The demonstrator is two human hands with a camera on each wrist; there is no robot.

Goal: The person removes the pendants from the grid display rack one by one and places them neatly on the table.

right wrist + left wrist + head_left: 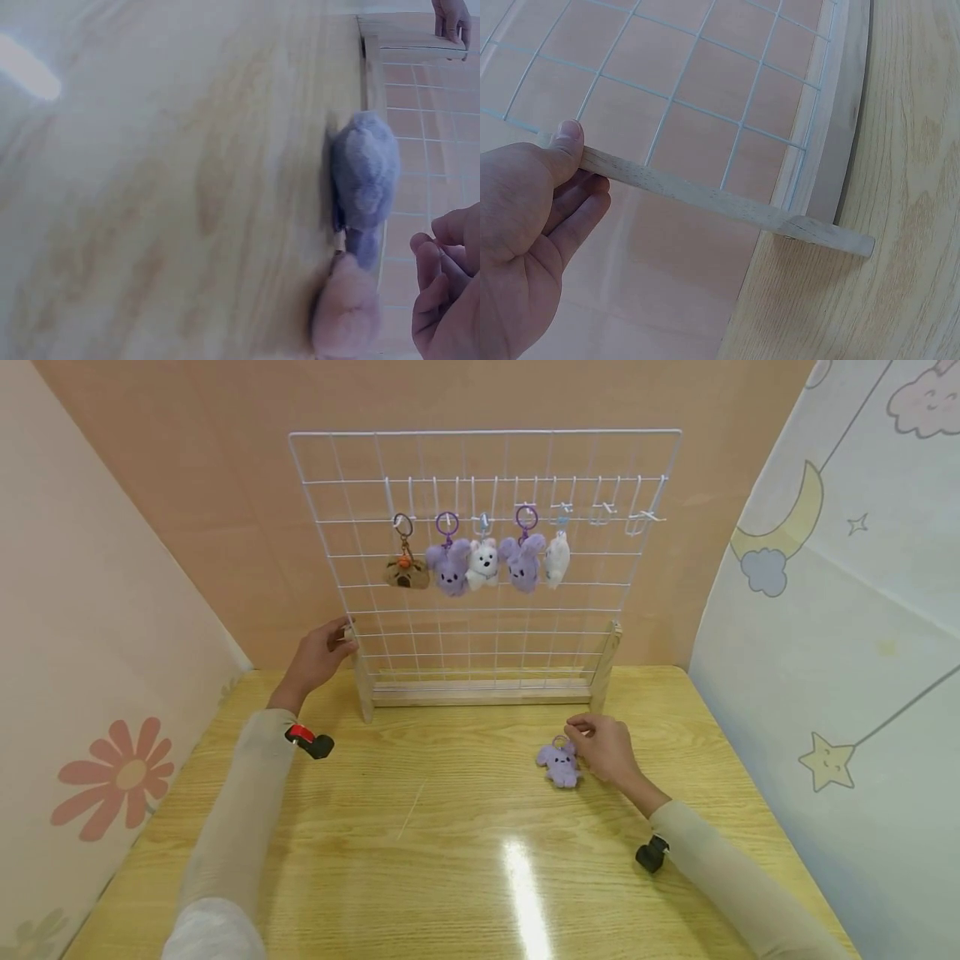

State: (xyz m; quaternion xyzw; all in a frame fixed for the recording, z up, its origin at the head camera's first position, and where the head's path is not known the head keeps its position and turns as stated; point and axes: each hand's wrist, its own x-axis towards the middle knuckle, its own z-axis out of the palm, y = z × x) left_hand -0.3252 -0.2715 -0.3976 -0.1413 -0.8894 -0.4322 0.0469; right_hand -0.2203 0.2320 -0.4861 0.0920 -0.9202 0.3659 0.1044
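Note:
My left hand (pixel 318 656) grips the top of the left wooden post (pixel 697 199) of a wire grid rack (pixel 483 635). In the left wrist view, the thumb presses one face and the fingers curl behind. A lavender plush keychain (pixel 561 766) with a ring lies on the table. My right hand (pixel 606 747) is just beside it, fingers loosely bent and thumb close to the index finger. Nothing shows between those fingers in the right wrist view. That view also has a greyish-lavender plush (pixel 366 169) and a blurred pink fuzzy shape (pixel 346 311), whose kind I cannot tell.
White hooks on the grid carry a brown plush keychain (pixel 406 572), two lavender ones and two white ones. Bare hooks (pixel 603 514) hang at the right end. The rack stands at the back of the wooden table (pixel 420 860), between patterned side walls.

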